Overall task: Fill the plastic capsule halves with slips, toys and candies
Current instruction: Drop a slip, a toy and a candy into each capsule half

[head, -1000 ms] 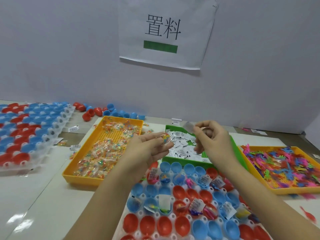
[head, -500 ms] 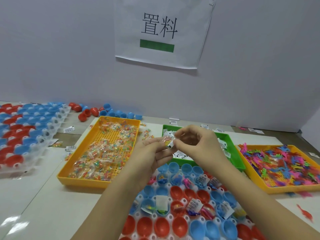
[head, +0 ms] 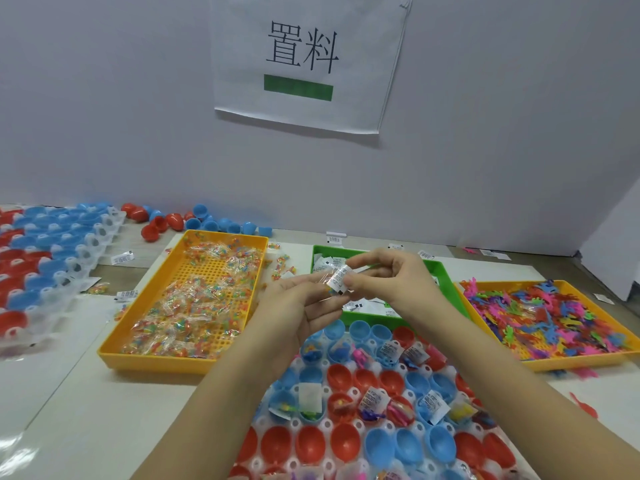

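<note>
Pinching a slip (head: 338,279) upright in the right hand (head: 391,282), against a clear candy packet (head: 322,278) gripped by the left hand (head: 298,306), above the green tray (head: 441,271), beyond the capsule halves (head: 408,441); brought together since a second ago.

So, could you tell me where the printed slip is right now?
Head view, centre: the printed slip is pinched between the left hand and right hand, over the green tray.
</note>
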{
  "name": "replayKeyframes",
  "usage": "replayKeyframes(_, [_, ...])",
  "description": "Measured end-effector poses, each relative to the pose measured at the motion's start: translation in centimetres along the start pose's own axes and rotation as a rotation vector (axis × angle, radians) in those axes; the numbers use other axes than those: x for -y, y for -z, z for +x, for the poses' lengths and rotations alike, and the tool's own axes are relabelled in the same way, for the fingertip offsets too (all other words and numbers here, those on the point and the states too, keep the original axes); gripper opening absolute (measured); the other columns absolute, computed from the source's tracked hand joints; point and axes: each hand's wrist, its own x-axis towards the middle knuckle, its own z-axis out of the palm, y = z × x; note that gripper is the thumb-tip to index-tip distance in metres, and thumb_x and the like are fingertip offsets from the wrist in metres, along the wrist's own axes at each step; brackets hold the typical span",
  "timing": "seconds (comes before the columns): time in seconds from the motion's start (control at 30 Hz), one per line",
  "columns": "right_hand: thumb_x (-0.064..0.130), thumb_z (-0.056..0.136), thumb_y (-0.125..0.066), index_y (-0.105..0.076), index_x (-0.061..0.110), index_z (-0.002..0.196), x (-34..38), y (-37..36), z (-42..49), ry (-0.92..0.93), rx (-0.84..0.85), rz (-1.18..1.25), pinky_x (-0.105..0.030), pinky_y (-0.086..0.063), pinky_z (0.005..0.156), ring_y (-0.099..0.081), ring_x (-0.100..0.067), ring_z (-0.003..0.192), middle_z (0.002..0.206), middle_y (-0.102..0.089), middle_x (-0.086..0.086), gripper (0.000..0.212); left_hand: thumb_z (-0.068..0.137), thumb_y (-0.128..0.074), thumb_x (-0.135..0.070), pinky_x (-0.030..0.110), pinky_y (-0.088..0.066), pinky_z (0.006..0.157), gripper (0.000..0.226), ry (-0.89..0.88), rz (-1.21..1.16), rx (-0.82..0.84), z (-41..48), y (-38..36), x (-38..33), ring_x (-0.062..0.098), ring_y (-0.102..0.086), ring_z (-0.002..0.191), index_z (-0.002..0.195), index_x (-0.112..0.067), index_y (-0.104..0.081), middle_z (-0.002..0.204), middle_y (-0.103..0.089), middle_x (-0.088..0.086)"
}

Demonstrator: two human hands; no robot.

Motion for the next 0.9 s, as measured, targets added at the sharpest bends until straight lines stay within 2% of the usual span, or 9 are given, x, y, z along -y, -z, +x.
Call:
replayKeyframes(0.1, [0.002,0.076,-0.077,-0.070,0.008,0.094,-0.2,-0.2,-0.2,-0.019,-0.036,-0.005,-0.011,-0.048,0.055,-0.069,-0.011,0.060,0.070,-0.074,-0.009,0.020,0.097,-0.044,0.008,0.029,-0.062,0.067,0.023,0.007,-0.030,-0.013,0.0,0.0,0.1,0.024,-0.076,0.077,0.096,-0.001,-0.065,0.078,-0.076,0.013])
replayKeyframes(0.23, [0.002,0.077,-0.077,-0.069,0.009,0.091,0.0,-0.4,0.0,-0.006,-0.038,0.074,-0.011,-0.047,0.055,-0.068,-0.008,0.059,0.068,-0.073,-0.004,0.018,0.096,-0.044,0.008,0.028,-0.062,0.066,0.023,-0.010,-0.044,-0.016,-0.1,-0.1,-0.3,0.023,-0.076,0.077,0.092,0.000,-0.066,0.077,-0.075,0.013])
replayKeyframes(0.33, [0.003,0.078,-0.075,-0.069,0.012,0.091,0.2,-0.3,-0.1,0.056,-0.002,0.153,-0.011,-0.048,0.058,-0.068,-0.006,0.063,0.073,-0.074,-0.001,0.016,0.096,-0.044,0.008,0.030,-0.062,0.068,0.019,-0.018,-0.085,-0.046,-0.2,0.0,-0.5,0.023,-0.076,0.077,0.099,0.000,-0.061,0.077,-0.075,0.014])
replayKeyframes(0.5, [0.004,0.078,-0.076,-0.070,0.014,0.088,0.2,-0.5,0.1,0.044,-0.009,0.038,-0.013,-0.048,0.053,-0.066,-0.007,0.056,0.069,-0.073,-0.001,0.015,0.097,-0.044,0.006,0.029,-0.062,0.068,0.024,-0.034,-0.055,0.013,-0.4,0.0,-0.8,0.024,-0.076,0.079,0.099,-0.001,-0.067,0.083,-0.076,0.013])
replayKeyframes(0.63, [0.006,0.077,-0.077,-0.070,0.016,0.086,0.0,-0.9,0.2,0.055,-0.085,-0.003,-0.017,-0.051,0.057,-0.068,-0.010,0.059,0.067,-0.073,-0.002,0.015,0.089,-0.056,0.003,0.032,-0.061,0.077,0.017,-0.037,-0.081,0.066,-0.6,0.1,-0.9,0.030,-0.074,0.090,0.086,-0.001,-0.072,0.092,-0.075,0.017])
replayKeyframes(0.73, [0.009,0.076,-0.078,-0.070,0.021,0.083,0.3,-1.1,0.1,0.093,-0.130,-0.047,-0.023,-0.057,0.062,-0.069,-0.009,0.062,0.066,-0.072,0.001,0.016,0.077,-0.066,-0.005,0.030,-0.059,0.082,0.016,-0.057,-0.042,0.131,-0.8,0.0,-1.0,0.025,-0.074,0.094,0.073,-0.012,-0.080,0.098,-0.076,0.015])
replayKeyframes(0.9, [0.014,0.077,-0.079,-0.069,0.025,0.087,0.9,-1.1,-0.6,0.128,-0.114,-0.083,-0.025,-0.056,0.066,-0.068,-0.008,0.064,0.071,-0.072,-0.002,0.017,0.084,-0.059,-0.005,0.024,-0.060,0.074,0.019,-0.064,-0.014,0.117,-0.7,0.0,-1.0,0.017,-0.075,0.087,0.098,-0.001,-0.070,0.094,-0.076,0.012])
